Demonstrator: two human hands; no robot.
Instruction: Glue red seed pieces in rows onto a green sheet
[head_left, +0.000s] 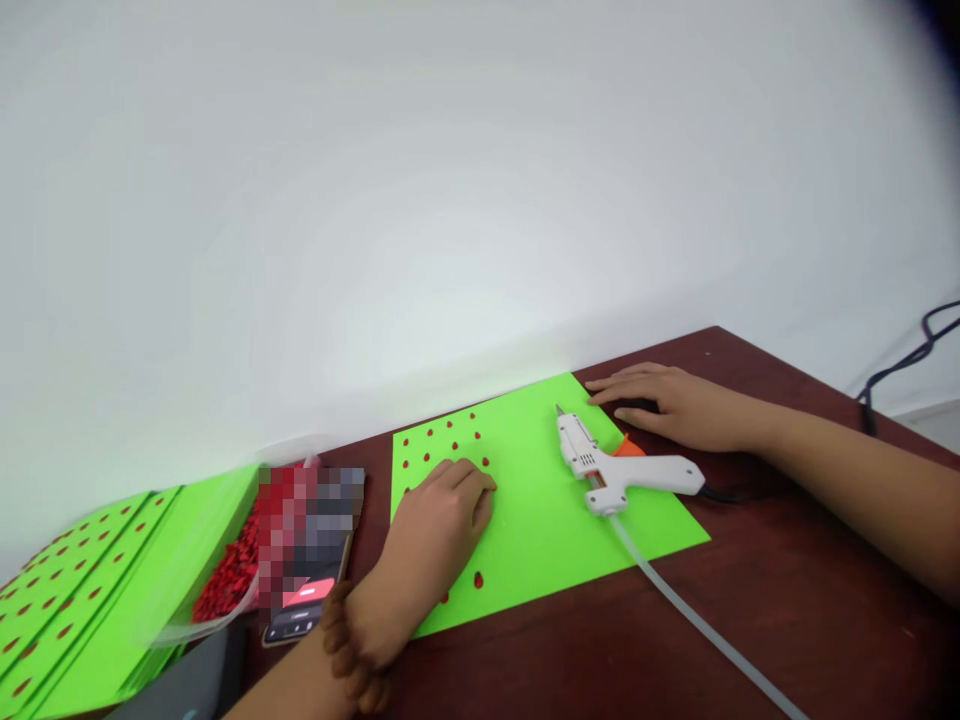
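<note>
A bright green sheet (525,540) lies on the dark red-brown table, with rows of small red drop-shaped pieces (454,446) on its left part. My left hand (442,520), with a brown bead bracelet (346,650) at the wrist, rests over these rows. Its fingers are curled down, and whatever is under the fingertips is hidden. At the sheet's upper right edge, my right hand (660,400) lies palm down with fingers stretched out. Between the hands, a white glue gun (592,465) with an orange trigger (628,447) lies across the sheet. A long pale glue stick (697,625) sticks out of its back.
On the left are stacked green sheets (150,590) with red pieces, and a clear bag of red pieces (229,575). Beside it lies a phone (300,625), partly blurred. A dark object (199,685) sits in front. A white wall borders the table; black cables (900,360) hang at right.
</note>
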